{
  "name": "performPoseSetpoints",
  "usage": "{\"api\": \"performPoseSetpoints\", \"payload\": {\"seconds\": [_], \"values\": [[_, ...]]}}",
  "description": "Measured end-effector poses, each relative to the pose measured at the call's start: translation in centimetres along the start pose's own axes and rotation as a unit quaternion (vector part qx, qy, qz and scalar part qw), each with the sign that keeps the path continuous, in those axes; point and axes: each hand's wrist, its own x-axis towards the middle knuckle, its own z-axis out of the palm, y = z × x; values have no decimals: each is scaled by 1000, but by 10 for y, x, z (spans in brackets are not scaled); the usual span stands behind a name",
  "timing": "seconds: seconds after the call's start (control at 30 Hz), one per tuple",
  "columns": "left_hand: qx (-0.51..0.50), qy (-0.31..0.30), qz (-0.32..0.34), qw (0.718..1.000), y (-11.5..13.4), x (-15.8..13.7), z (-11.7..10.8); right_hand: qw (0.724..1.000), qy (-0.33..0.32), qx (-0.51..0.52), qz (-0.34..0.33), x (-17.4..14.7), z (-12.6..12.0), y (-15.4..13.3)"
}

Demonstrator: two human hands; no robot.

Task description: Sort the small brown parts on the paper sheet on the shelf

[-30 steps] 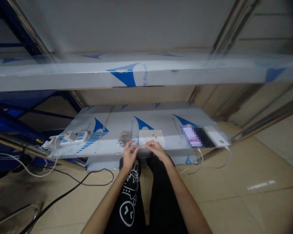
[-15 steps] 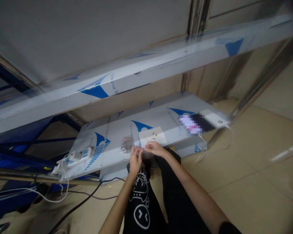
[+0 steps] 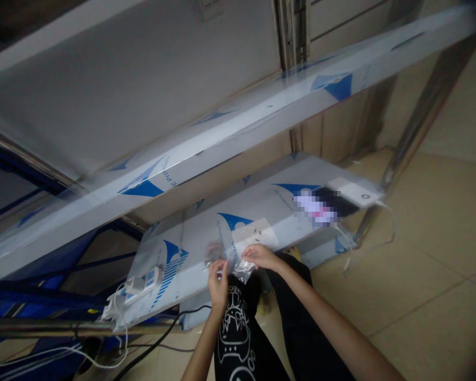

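My left hand (image 3: 219,280) is at the shelf's front edge, thumb and fingers curled together in a pinch. Whatever may be between its fingertips is too small to make out. To its right, my right hand (image 3: 261,257) has its fingers pressed together by a crumpled clear plastic bag (image 3: 244,272). The fingertips seem to touch the bag, but its contents are blurred. Just beyond my left hand lies a clear packet of brownish pieces (image 3: 214,252). A white sheet (image 3: 266,232) with a few small dark pieces on it lies behind my right hand.
The low shelf (image 3: 190,238) is covered in printed protective film. A white power strip (image 3: 145,286) with plugs sits at its left end. A pixelated phone (image 3: 317,209) and a white-and-black device (image 3: 351,193) lie at the right. An upper shelf edge (image 3: 222,143) crosses above.
My hands were together at the fingertips; now they are apart, the left lower and to the left of the right. The clear bag shows more between them. The whole view has shifted and tilted.
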Motion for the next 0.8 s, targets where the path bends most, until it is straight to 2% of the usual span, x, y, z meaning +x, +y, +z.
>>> {"api": "performPoseSetpoints", "payload": {"seconds": [0.13, 0.2, 0.3, 0.47, 0.6, 0.8], "values": [[76, 35, 23, 996, -11, 0, -9, 996, 84, 40, 19, 1, -7, -5], [150, 64, 36, 986, -14, 1, -14, 990, 127, 54, 24, 5, -9, -4], [254, 67, 48, 964, -16, 2, -17, 982, 179, 45, 27, 11, -8, 1], [327, 34, 51, 943, -20, 1, -15, 988, 155, -25, 7, 23, 3, 10], [336, 14, 33, 941, -24, -2, -12, 987, 134, -89, -14, 30, 15, 18], [332, 3, 7, 943, -22, -4, -5, 971, 142, -189, -40, 35, 32, 21]]}}
